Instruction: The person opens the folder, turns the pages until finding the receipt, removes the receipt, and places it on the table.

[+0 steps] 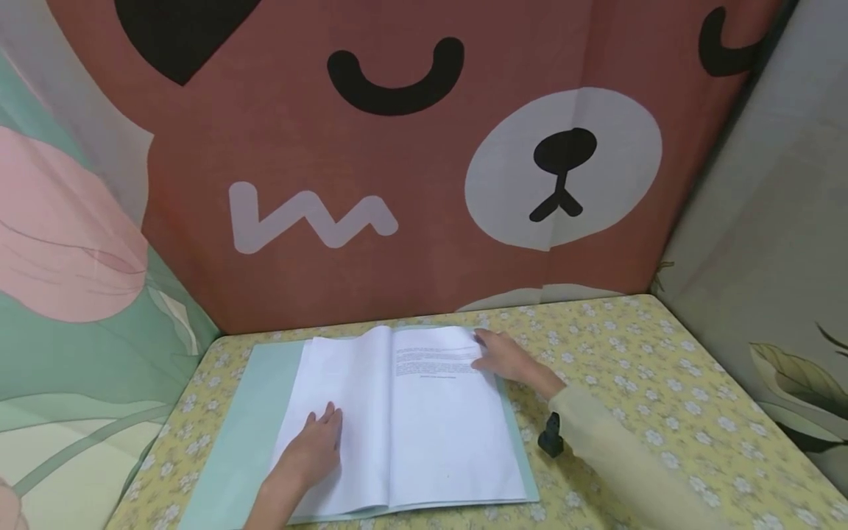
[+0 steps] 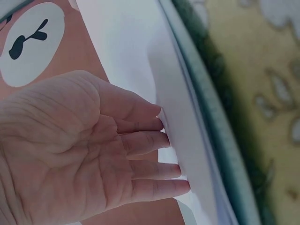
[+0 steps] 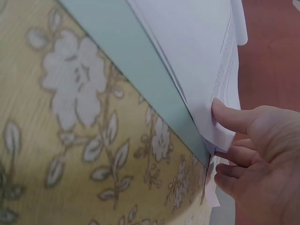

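A pale green folder (image 1: 255, 397) lies spread on the table with a stack of white sheets in it. Short printed lines show near the top of the right-hand sheet (image 1: 453, 434); the left-hand pages (image 1: 361, 412) look blank. My right hand (image 1: 509, 358) is at that sheet's top right corner. In the right wrist view the thumb (image 3: 227, 115) lies on top of the paper (image 3: 187, 51) and a finger sits under its raised corner. My left hand (image 1: 310, 449) rests on the left-hand pages; its fairly straight fingertips (image 2: 180, 186) touch the paper in the left wrist view.
A flowered yellow cloth (image 1: 629, 353) covers the table. Beside the folder's right edge, near the right sleeve, stands a small black object (image 1: 551, 436) whose kind I cannot tell. A cartoon-bear backdrop (image 1: 424, 162) rises behind the table, with printed hangings at both sides.
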`<state>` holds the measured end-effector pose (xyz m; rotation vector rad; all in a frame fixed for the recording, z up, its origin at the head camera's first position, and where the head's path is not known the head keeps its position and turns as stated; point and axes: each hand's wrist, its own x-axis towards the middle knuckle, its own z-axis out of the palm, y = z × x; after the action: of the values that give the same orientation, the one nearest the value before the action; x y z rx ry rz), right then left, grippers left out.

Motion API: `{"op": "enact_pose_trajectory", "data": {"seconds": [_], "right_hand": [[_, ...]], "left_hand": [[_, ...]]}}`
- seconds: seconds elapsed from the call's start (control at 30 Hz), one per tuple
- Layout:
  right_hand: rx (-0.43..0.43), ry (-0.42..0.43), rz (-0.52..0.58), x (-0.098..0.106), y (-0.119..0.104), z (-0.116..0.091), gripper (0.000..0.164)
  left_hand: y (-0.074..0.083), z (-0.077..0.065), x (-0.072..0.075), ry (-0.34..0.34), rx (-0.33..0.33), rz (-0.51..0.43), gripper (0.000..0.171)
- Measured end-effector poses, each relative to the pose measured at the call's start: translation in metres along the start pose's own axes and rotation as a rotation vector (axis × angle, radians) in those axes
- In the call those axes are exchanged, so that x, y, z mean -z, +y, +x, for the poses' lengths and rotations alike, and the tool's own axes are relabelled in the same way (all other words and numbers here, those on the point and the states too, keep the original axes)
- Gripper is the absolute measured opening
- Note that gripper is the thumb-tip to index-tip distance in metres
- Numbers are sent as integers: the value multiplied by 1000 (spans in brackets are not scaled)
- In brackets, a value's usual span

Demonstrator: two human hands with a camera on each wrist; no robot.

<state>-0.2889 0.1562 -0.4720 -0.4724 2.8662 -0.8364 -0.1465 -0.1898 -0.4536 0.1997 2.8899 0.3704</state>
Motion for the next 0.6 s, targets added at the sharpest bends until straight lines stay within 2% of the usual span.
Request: {"op": "enact_pose_trajectory", "data": {"seconds": [0.17,0.37,0.5,0.6], "right_hand": [[55,66,11,-3,-1,1,50],[137,169,101,-2,-7,-3,34],[101,247,206,1,-13,-4,36],[1,292,343,5,-17,-3,35]], "left_hand": [[2,0,0,18,-7,10,45],[1,0,-1,31,-7,23,45],[1,0,-1,29,5,23,45],[1,-1,-2,25,16,16,45]]}}
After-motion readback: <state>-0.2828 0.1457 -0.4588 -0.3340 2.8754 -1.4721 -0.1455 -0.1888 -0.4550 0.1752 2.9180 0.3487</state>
